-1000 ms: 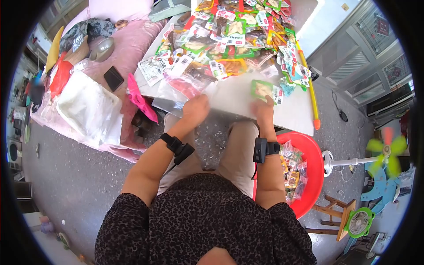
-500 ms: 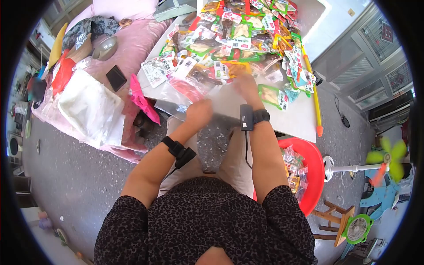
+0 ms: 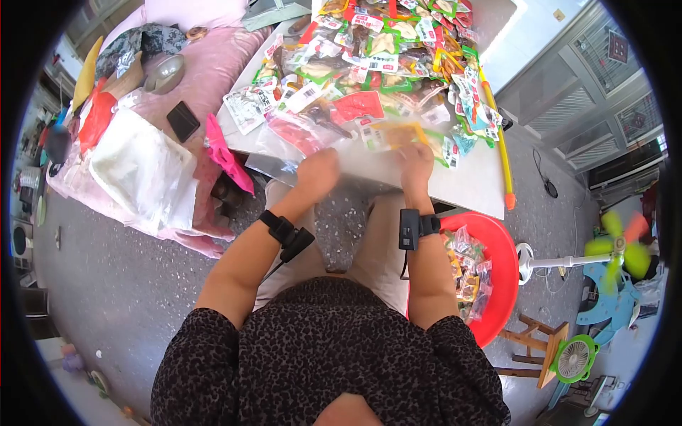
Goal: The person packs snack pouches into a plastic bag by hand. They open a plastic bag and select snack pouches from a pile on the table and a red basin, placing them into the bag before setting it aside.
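At the near edge of the white table (image 3: 469,188), my left hand (image 3: 320,170) is closed on the edge of a clear plastic bag (image 3: 273,153) with a red-and-pink packet showing inside it. My right hand (image 3: 415,160) pinches a yellow-edged food packet (image 3: 394,135), which is blurred by motion. A green-edged packet (image 3: 445,148) lies just beyond my right hand. Past both hands, a red packet (image 3: 359,106) rests at the near side of a large pile of colourful food packets (image 3: 387,46).
A red basin (image 3: 506,273) holding packets stands on the floor at the right. A yellow pole (image 3: 506,170) runs along the table's right edge. At the left, a pink-covered bed (image 3: 213,78) bears a white cloth (image 3: 138,170) and a phone (image 3: 183,121). Fans stand at the far right.
My right hand has come nearer and to the right, bringing the yellow-edged packet away from the pile. The red packet now shows uncovered. My left hand has moved slightly.
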Motion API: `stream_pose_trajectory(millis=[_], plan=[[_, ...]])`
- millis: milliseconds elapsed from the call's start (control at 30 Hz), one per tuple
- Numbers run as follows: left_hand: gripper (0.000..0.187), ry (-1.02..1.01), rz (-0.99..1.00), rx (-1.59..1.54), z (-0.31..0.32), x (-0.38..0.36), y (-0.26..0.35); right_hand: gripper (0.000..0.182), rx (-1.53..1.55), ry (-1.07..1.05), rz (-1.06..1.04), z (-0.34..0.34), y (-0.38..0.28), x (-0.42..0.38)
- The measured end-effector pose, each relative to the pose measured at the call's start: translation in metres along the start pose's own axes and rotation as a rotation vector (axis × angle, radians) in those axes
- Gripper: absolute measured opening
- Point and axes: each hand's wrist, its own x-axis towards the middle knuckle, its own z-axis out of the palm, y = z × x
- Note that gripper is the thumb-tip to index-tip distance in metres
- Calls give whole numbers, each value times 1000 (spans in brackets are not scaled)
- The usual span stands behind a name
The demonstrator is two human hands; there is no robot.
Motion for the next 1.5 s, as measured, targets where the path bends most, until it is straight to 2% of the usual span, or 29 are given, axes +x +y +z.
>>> stream_pose_trajectory(millis=[67,167,267,367,467,500,600,700,800,900,1000,1100,1200,1400,1500], plan=[[11,7,-38,-57,-2,1,2,8,50,11,-1,-8,-3,-5],[12,-3,-93,-115,-6,2,4,12,133,-94,107,-5,-28,-17],[13,-25,-113,-139,-7,3,7,20,70,-143,179,7,-47,-31],[14,-38,-115,-152,-5,3,7,27,-176,-170,173,8,-31,-28],[16,-85,-127,-138,-5,1,9,31,-196,-355,99,9,-27,-34],[17,-108,-133,-129,-5,0,9,31,-240,-343,59,16,-31,-41],[17,-147,-105,-178,-9,-3,10,29,-463,-509,-119,14,-22,-41],[16,-77,-115,-155,-9,-4,11,28,-653,-584,-209,10,-23,-45],[17,-65,-181,-175,-10,-3,11,28,-589,-605,-138,9,-20,-44],[17,1,-66,-231,-6,-4,8,19,-567,-643,-23,11,-31,-52],[17,-15,-14,-255,-6,-5,10,26,-541,-686,-124,10,-26,-50],[17,-57,36,-244,-5,-4,6,22,-413,-707,26,11,-33,-51],[15,-130,-4,-280,-4,-3,6,19,-439,-697,153,16,-49,-57],[20,-272,-132,-493,-13,0,8,20,-337,-691,200,16,-49,-56],[20,-272,-155,-524,-17,1,11,22,-321,-625,285,15,-50,-57]])
